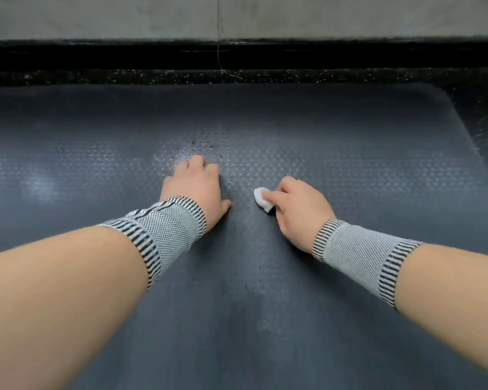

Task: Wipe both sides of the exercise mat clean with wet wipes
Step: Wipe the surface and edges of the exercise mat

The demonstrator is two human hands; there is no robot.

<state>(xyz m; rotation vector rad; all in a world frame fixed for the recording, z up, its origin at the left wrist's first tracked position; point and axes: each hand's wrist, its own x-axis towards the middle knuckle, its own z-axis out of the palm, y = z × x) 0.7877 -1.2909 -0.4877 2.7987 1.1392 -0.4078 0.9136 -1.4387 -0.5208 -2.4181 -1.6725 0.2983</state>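
- Mat fills most of the view: dark grey, dimpled texture, flat on the floor, rounded corner at far right. Damp sheen with droplets on the patch just ahead of the left hand.
- Floor – black, white-speckled strip past the mat's far edge, then a black skirting band and a grey wall.
- Thin wire hangs down the wall to the floor.
- Wrist bands, grey knit with black-striped edges: one on the left wrist, one on the right.
- Left hand rests palm-down on the mat, thumb out to the side; fingers bend away out of sight – spread can't be told.
- Right hand just beside it, not touching, fingers curled, pinching the wipe against the mat.
- Wipe: small white wad, poking out at the fingertips, mid-mat.
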